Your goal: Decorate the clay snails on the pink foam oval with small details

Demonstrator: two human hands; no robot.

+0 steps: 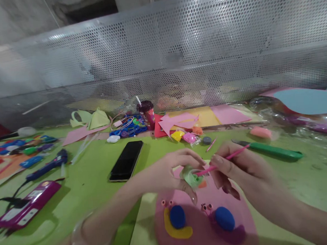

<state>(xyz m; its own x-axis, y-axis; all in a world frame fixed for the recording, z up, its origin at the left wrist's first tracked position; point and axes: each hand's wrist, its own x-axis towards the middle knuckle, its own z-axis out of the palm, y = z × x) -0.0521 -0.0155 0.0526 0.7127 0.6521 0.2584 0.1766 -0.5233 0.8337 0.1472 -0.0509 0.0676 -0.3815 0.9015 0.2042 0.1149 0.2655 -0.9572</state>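
My left hand is closed around a small clear packet of light green modelling clay. In my right hand is a thin pink modelling stick, pinched between thumb and fingers. The stick's lower end reaches into the green clay. A small orange piece shows just under the packet; whether it touches cannot be told. Below both hands lies a round pink sheet with two clay snails on it. One snail is yellow with a blue shell, the other purple with a blue shell.
Left of my hands lie a black phone, a glue gun and a purple power strip. A green cutter is on the right. Clay packets and a lidded cup stand near the perforated metal panel.
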